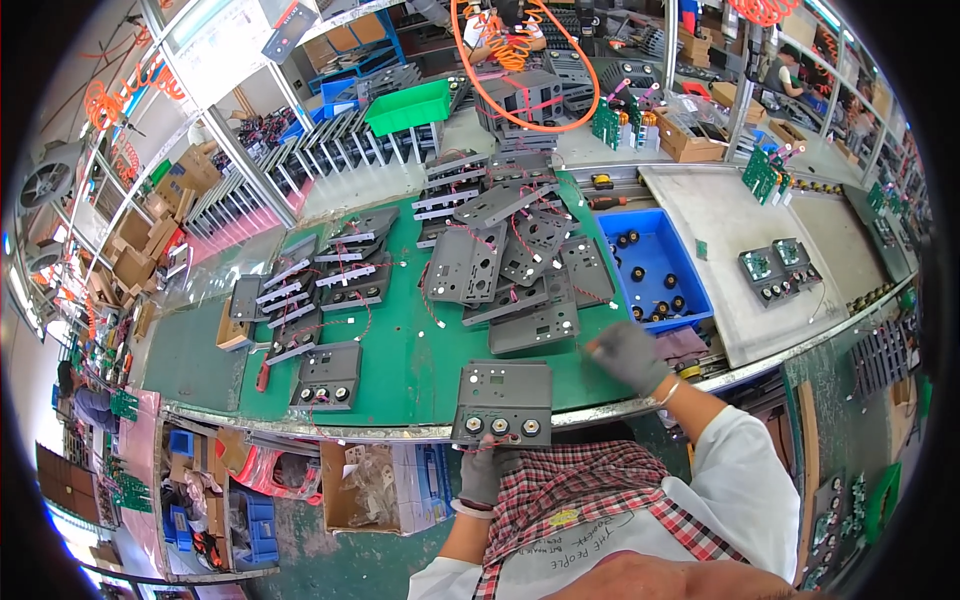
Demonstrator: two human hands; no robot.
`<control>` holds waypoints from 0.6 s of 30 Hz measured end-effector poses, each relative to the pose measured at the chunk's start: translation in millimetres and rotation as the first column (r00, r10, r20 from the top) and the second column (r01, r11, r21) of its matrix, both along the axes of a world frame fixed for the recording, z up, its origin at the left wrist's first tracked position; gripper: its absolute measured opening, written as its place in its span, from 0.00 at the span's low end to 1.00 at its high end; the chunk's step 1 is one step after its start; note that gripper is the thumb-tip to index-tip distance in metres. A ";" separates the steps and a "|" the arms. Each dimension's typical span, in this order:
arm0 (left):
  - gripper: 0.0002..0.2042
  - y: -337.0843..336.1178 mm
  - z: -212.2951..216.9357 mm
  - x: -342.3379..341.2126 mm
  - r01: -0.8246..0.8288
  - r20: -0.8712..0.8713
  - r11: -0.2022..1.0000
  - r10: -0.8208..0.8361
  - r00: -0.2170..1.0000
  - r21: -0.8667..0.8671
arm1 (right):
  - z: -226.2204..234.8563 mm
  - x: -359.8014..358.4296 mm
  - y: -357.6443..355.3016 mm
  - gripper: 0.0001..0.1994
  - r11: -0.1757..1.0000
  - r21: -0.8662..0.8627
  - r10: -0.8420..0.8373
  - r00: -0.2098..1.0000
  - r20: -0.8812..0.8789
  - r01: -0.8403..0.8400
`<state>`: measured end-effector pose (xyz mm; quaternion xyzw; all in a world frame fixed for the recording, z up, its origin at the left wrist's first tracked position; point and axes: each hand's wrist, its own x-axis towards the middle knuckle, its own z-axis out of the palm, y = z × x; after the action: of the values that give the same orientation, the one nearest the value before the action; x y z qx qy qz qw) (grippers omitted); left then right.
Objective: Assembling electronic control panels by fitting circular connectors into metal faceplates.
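Note:
My left hand (480,474), in a grey glove, grips the lower edge of a dark metal panel (502,392). The panel lies over the front edge of the bench, with a small rectangular window and a row of three round knobs along its lower part. Thin reddish wires show by the left fingers. Over the green mat (410,350), right of this panel, is my right hand (628,358), also gloved in grey. Motion smears its fingers, so whether they hold anything is unclear. Just beyond it stands a blue bin (655,270) with several dark, round knob-like parts.
A pile of dark panels (520,250) with wires covers the mat's middle; another stack (330,275) lies left. A red-handled tool (263,376) rests near it. On the right, a pale board (730,300) carries a panel with circuit boards (780,270). A green tray (408,107) stands behind.

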<state>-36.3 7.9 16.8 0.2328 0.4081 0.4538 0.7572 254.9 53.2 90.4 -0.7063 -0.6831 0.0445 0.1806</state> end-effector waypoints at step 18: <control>0.11 -4.0 -18.8 -43.1 -0.220 -0.177 0.871 0.324 0.929 0.440 | -52.7 173.9 68.7 0.35 0.602 -0.743 -0.182 0.956 0.231 0.294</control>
<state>-79.4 3.9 -1.9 0.3814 0.4221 0.6001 0.5624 428.8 121.9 37.7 -0.8013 -0.5083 0.2601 -0.1785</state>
